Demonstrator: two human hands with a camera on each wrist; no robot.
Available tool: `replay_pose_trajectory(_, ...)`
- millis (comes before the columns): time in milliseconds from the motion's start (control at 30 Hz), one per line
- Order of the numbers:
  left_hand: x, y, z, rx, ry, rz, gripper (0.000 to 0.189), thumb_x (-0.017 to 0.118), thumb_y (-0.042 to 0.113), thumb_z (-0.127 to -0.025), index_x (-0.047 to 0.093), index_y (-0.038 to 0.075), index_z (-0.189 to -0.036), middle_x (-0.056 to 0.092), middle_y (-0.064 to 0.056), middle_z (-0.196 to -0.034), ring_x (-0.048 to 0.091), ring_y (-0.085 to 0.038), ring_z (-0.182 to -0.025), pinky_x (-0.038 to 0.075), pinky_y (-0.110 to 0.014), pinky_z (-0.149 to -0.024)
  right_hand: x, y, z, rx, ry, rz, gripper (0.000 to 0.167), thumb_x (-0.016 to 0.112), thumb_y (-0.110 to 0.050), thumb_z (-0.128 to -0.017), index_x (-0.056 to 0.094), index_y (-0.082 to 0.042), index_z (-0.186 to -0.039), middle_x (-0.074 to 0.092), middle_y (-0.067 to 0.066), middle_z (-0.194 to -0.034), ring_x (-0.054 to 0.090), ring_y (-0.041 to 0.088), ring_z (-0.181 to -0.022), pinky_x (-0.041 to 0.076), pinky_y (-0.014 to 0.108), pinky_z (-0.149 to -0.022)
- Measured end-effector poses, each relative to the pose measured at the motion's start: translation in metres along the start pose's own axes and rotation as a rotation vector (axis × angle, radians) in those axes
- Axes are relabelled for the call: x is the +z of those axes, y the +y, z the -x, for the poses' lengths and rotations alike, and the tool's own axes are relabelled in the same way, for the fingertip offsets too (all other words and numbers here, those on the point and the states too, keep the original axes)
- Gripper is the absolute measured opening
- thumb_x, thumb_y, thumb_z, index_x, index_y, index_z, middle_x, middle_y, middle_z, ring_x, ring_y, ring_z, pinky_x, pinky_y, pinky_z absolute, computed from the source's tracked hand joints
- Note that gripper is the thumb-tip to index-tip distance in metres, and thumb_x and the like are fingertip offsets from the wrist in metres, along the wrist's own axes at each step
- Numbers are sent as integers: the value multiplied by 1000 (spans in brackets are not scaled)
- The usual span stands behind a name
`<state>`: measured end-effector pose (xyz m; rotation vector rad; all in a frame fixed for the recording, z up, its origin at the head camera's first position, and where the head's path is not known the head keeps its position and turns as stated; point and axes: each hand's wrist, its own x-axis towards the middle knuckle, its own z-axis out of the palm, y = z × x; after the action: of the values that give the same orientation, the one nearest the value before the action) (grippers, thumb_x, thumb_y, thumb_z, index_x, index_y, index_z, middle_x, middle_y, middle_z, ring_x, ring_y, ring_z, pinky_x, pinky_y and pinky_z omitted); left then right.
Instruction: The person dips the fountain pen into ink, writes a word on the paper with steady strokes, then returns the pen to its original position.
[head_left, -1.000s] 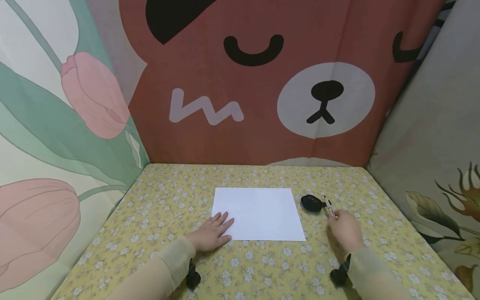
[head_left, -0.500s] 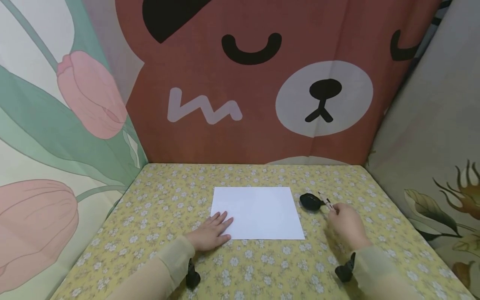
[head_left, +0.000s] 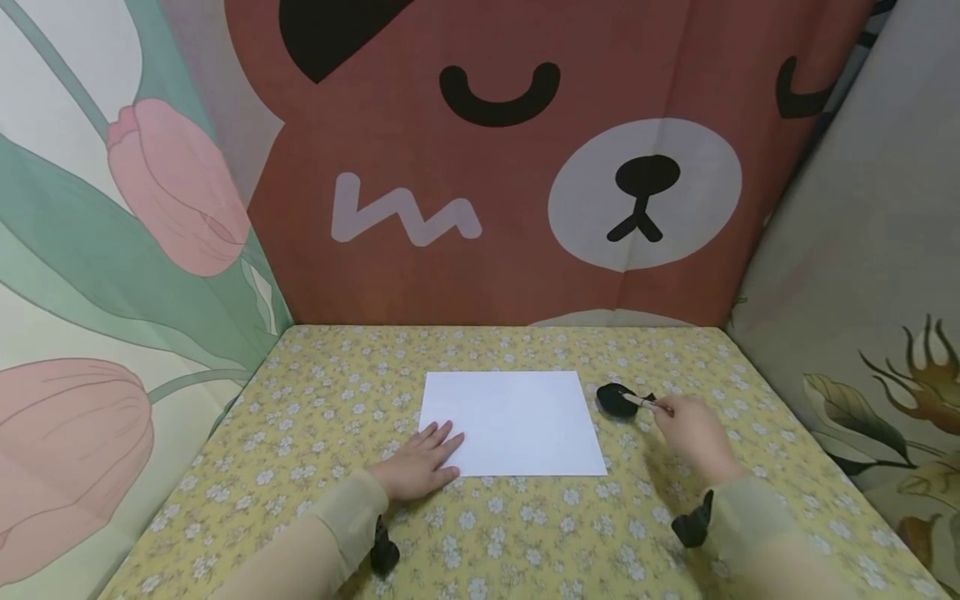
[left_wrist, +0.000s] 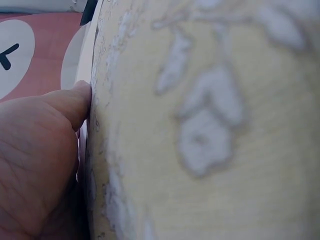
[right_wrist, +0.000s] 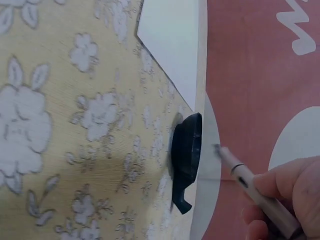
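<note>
My left hand (head_left: 416, 468) lies flat with fingers spread on the lower left corner of a white sheet of paper (head_left: 517, 425). Only the thumb side of that hand (left_wrist: 42, 150) shows in the left wrist view, at the paper's edge. My right hand (head_left: 697, 433) pinches a slim, pale writing brush (right_wrist: 257, 192) with a dark tip and a dark band. Right of the paper sits a small, round black dish (head_left: 617, 402) with a short handle. The brush's front end overlaps the dish in the head view; in the right wrist view, it points toward the dish's rim (right_wrist: 196, 145).
A yellow flowered cloth (head_left: 315, 417) covers the table. Behind it hangs a reddish-brown bear backdrop (head_left: 420, 283), with a tulip-printed curtain (head_left: 172, 183) on the left and a grey floral one (head_left: 862, 275) on the right. A small black device sits at each wrist.
My right hand has tipped the brush leftward, from pointing up beside the dish to lying over it. The left hand stays on the paper. The head view has shifted slightly.
</note>
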<state>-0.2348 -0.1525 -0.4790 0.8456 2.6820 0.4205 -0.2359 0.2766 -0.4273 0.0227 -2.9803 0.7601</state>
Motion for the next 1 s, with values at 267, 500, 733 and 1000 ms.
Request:
replay_pose_trajectory(267, 1, -1, 1, 6, 3, 11, 62, 35, 45, -104, 20, 14, -155, 7, -13, -161, 3, -35, -146, 10, -52, -116, 0, -9, -9, 42, -44, 20, 30, 48, -16, -100, 61, 6, -115, 60, 23, -101, 48, 21, -60, 39, 35, -49)
replay_pose_trajectory(500, 0, 1, 2, 16, 13, 27, 62, 37, 43, -104, 21, 12, -155, 8, -15, -160, 4, -37, -146, 9, -54, -116, 8, -5, -15, 33, -54, 12, 30, 48, -14, -99, 62, 8, -114, 60, 27, -108, 56, 23, -71, 44, 35, -55)
replay_pose_trajectory(733, -2, 3, 3, 19, 5, 34, 61, 37, 42, -104, 20, 13, -155, 7, -14, -161, 3, -36, -146, 9, -54, -116, 9, 0, -17, 34, -64, -10, 31, 44, -12, -99, 61, 9, -114, 62, 27, -107, 54, 21, -68, 43, 35, -55)
replay_pose_trajectory(1000, 3, -2, 1, 29, 25, 25, 62, 36, 44, -104, 20, 12, -155, 7, -15, -160, 3, -37, -146, 9, -55, -116, 8, -3, -19, 107, -64, -82, 32, 46, -15, -99, 59, 9, -115, 64, 19, -93, 48, 22, -61, 39, 35, -49)
